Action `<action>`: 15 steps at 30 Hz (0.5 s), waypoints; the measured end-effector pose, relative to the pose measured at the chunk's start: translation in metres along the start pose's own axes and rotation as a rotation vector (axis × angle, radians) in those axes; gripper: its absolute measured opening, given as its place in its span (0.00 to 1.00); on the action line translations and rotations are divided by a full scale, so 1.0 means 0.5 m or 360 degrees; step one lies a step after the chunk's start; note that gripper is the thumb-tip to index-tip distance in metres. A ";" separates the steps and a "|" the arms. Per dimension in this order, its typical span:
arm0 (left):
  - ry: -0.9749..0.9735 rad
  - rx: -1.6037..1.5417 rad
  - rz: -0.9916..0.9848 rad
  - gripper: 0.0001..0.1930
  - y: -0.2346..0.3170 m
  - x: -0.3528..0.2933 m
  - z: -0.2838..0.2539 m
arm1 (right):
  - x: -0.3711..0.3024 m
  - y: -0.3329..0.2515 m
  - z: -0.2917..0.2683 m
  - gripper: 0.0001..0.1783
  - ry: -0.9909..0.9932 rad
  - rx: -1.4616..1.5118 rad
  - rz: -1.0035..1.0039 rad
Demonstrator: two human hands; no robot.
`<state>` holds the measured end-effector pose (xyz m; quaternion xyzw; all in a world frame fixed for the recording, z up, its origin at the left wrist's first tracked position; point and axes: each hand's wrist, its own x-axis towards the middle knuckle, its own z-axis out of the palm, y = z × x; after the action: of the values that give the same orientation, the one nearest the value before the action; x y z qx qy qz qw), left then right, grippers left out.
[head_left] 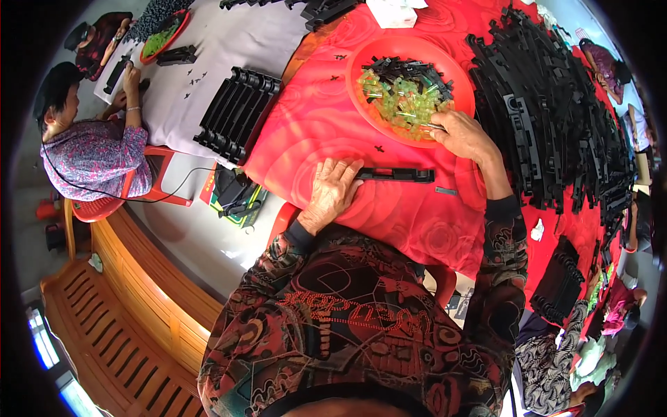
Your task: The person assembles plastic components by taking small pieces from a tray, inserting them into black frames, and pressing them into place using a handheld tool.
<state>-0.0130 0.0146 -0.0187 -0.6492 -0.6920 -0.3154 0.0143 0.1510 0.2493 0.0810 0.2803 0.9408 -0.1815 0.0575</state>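
A long black plastic housing (pixel 396 174) lies on the red cloth in front of me. My left hand (pixel 330 191) rests at its left end, with the fingertips on that end. Over the near right rim of a red plastic bowl (pixel 358 104), my right hand (pixel 464 133) has its thumb and fingers pinched together. Something small and dark shows at those fingertips, too small to name. Inside the bowl are yellow-green translucent pieces (pixel 403 97) and small black parts (pixel 403 67). A small grey strip (pixel 446 190) lies just right of the housing.
A large heap of black plastic strips (pixel 542 111) covers the table's right side. Stacked black housings (pixel 240 115) stand at the left, near a seated co-worker (pixel 90 146). A white tissue box (pixel 392 14) sits at the back. A wooden bench (pixel 139 299) is at lower left.
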 end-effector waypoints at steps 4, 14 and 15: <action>0.0013 -0.0006 0.0007 0.21 0.001 -0.004 -0.004 | -0.016 -0.002 0.005 0.09 0.0098 0.0158 -0.0185; 0.0016 0.0001 0.0016 0.21 0.002 -0.001 -0.004 | -0.047 -0.018 0.015 0.08 0.0259 0.0483 -0.0257; 0.0016 -0.0007 0.0018 0.21 0.004 0.000 -0.004 | -0.048 -0.008 0.032 0.07 0.0351 0.0333 -0.0307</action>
<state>-0.0119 0.0138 -0.0163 -0.6515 -0.6876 -0.3200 0.0181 0.1688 0.2281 0.0722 0.2115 0.9400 -0.2511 -0.0932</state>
